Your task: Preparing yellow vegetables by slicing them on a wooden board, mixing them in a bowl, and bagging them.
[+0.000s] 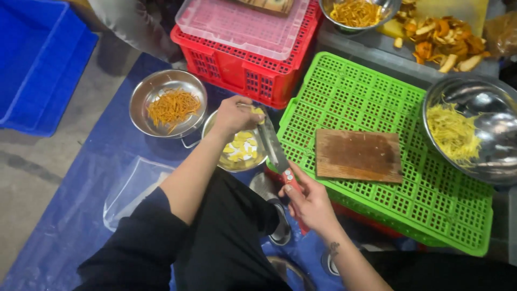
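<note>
My left hand (232, 115) is over a small steel bowl (215, 121) of yellow fruit pieces (239, 148) and pinches a yellow piece (259, 111) against the knife blade. My right hand (308, 200) grips the red handle of a knife (273, 146), whose blade points up toward the left hand. Just right of the knife, a worn wooden cutting board (358, 155) lies on an upturned green plastic crate (344, 91).
A steel bowl of orange shreds (171, 106) sits at left. A large steel bowl (487, 140) of yellow shreds stands at right. A red crate (242, 70) with a pink lid, orange peels (441, 37), a blue bin (37, 59) and a blue floor sheet (75, 215) surround me.
</note>
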